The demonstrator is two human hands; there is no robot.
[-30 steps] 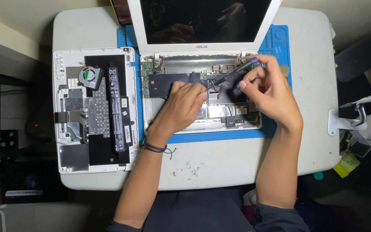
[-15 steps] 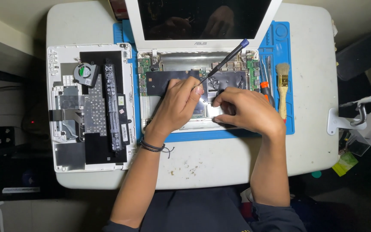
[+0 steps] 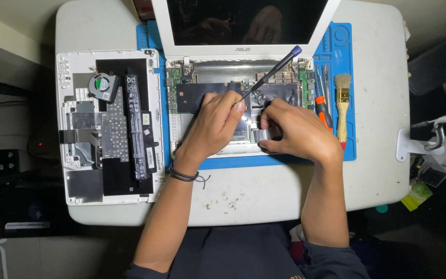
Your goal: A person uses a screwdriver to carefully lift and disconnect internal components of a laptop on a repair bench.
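Since a second ago: right hand (image 3: pixel 298 132) has dropped from the far right of the open laptop base (image 3: pixel 238 108) down to its near middle, and the screwdriver (image 3: pixel 269 74) it gripped then now sits in the left hand (image 3: pixel 215 124).
Meaning: tool work looks paused while the fingers deal with a small part, judging by the grips.
Left hand: closed around the lower shaft of the screwdriver, thumb pressed on it; the thin dark shaft slants up to the right and ends in a blue cap.
Right hand: fingers curled and pinching a small, flat, silvery ribbon-like piece (image 3: pixel 263 135) lying on the base, just right of the left hand.
Laptop base: white plastic shell, lid upright at the far edge with a glossy dark screen; inside are a green circuit board and matte black sheets.
Blue mat (image 3: pixel 280 161): smooth, rubbery-looking, moulded compartments on the right.
On the mat, right: orange-handled screwdriver (image 3: pixel 323 111) and a pale-bristled brush (image 3: pixel 342 106) with a wooden handle.
Left: detached white bottom cover (image 3: pixel 107 124), inside up, with a round fan and a long black battery bar.
Table (image 3: pixel 264 194): white, scuffed and speckled.
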